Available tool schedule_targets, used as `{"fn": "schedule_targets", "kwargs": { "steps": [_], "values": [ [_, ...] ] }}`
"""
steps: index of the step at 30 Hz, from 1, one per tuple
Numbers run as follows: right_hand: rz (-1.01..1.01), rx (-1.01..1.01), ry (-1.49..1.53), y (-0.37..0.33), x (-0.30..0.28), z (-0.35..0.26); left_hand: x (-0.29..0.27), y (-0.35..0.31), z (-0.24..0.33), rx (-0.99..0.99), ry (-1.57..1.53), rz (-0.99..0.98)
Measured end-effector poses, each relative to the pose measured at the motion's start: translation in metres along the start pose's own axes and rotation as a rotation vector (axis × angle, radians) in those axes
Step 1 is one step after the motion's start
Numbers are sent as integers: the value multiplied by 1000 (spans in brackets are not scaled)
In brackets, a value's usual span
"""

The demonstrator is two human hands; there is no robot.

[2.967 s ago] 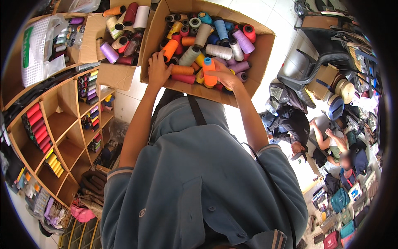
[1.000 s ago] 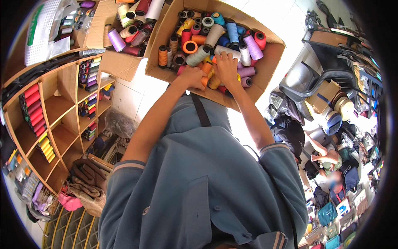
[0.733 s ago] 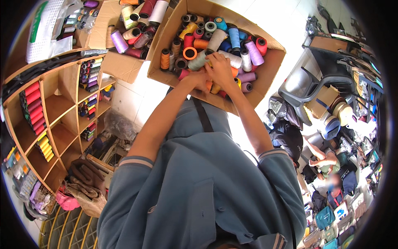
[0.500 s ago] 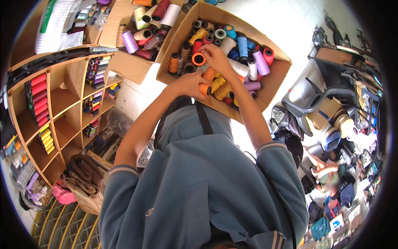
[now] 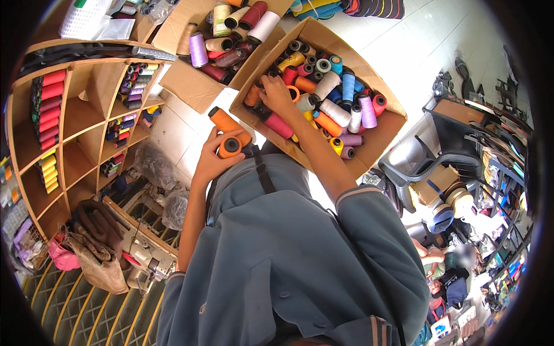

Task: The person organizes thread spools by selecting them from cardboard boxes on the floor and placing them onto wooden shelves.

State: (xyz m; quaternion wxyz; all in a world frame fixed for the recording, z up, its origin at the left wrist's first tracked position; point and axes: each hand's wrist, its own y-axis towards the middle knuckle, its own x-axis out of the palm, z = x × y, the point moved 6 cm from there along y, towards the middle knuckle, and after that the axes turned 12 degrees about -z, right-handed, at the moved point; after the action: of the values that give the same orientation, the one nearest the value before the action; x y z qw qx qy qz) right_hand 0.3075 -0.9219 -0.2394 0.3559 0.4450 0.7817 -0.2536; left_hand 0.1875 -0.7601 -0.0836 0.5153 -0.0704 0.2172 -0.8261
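Observation:
My left hand [image 5: 212,158] is closed round two orange thread spools beside the near left side of a cardboard box [image 5: 388,128]. One orange spool [image 5: 229,147] shows its end; the longer orange spool [image 5: 229,124] lies across the fingers. Inside the box, my right hand [image 5: 277,94] has its fingers curled on a darker orange thread spool [image 5: 253,96] at the left wall; the fingertips are partly hidden. Around that hand lie a crimson spool [image 5: 278,124], a cream spool [image 5: 326,86], a blue spool [image 5: 348,87] and a lilac spool [image 5: 367,112].
A second cardboard box [image 5: 193,89] of thread spools stands left of the first. Further left, a wooden shelf [image 5: 86,151] holds rows of red and yellow spools. A sewing machine [image 5: 153,266] sits at lower left. A black chair [image 5: 430,167] stands at right; a person [image 5: 433,259] is beyond it.
My left hand has come out of the box, down and left, with two orange spools. My right hand has shifted left to the box's left wall. The view has shifted slightly.

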Motion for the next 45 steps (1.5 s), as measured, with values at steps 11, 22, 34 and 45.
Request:
{"fn": "schedule_targets", "kwargs": {
  "steps": [11,22,34,45],
  "values": [
    [139,139,479,-26,-20,-17,-48,-15,-26,150,-270,-111],
    [278,197,1481,-13,-47,-138,-155,-98,-21,376,-619,-128],
    [-706,175,1590,80,121,-400,-258,-272,-115,451,-634,315],
    [-1113,532,1879,133,233,-499,-317,-349,-172,548,-834,738]
  ]
}}
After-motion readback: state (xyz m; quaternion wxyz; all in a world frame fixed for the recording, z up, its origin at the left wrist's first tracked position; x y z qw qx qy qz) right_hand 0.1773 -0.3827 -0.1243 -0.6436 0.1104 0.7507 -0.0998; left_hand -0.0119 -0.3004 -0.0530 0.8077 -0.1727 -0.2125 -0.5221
